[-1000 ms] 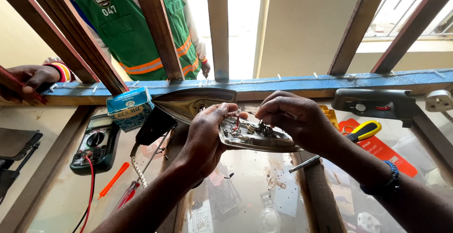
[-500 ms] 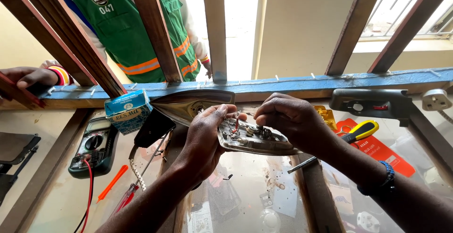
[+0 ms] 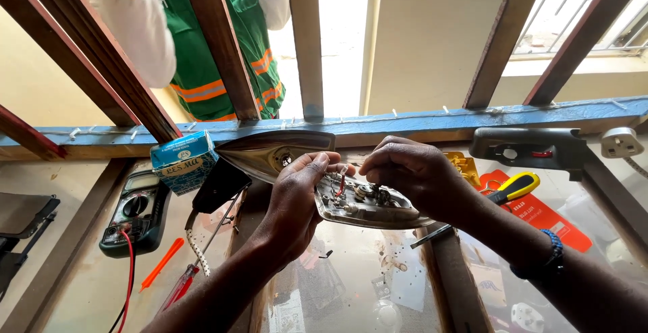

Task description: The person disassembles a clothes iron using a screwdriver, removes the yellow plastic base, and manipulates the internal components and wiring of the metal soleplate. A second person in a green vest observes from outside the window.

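Between our 2 hands, we are steadying the opened iron base [image 3: 368, 205] with our left hand [image 3: 297, 198] gripping its edge, so our right hand [image 3: 412, 171] is pinching its small wiring part.

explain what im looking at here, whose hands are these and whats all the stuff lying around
The picture comes from a camera worn on a person's head, looking down at their own two bare hands over a glass-topped bench. The left hand steadies an opened clothes iron base, metal plate with exposed wiring, while the right hand pinches a small part on top of it with its fingers. Around them lie a multimeter with a red lead, a small blue box, a yellow-handled screwdriver, and a black iron handle. Beyond the wooden bars stands another person in a green reflective vest.
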